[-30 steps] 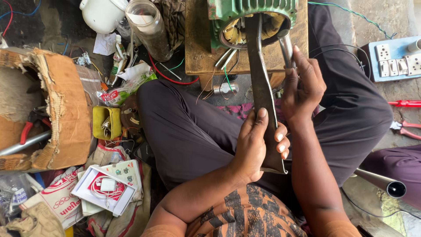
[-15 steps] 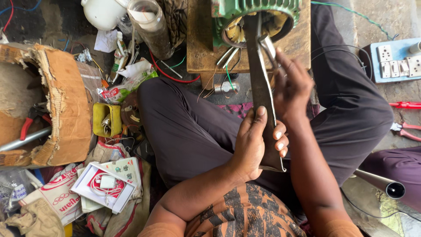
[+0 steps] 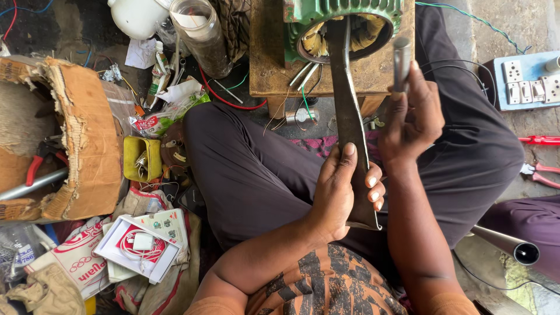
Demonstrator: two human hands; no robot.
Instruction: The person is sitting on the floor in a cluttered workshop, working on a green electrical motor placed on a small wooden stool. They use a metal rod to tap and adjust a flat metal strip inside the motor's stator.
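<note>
Since a moment ago, the right hand (image 3: pixel 411 119) has lifted the metal rod (image 3: pixel 401 63) up higher, away from the flat bar.

From the head camera, the left hand (image 3: pixel 341 189) has its fingers wrapped tight around the long flat metal bar (image 3: pixel 349 116). This bar runs from the lap toward 12 o'clock, and its far end sits inside the green motor (image 3: pixel 344 20). The right hand's fingers are clamped on the rod, just at 3 o'clock from the bar. The motor rests on a wooden stool (image 3: pixel 268 58). A yellow box (image 3: pixel 142 157) lies at 9 o'clock. A white switch board (image 3: pixel 528 79) sits at 2 o'clock.
</note>
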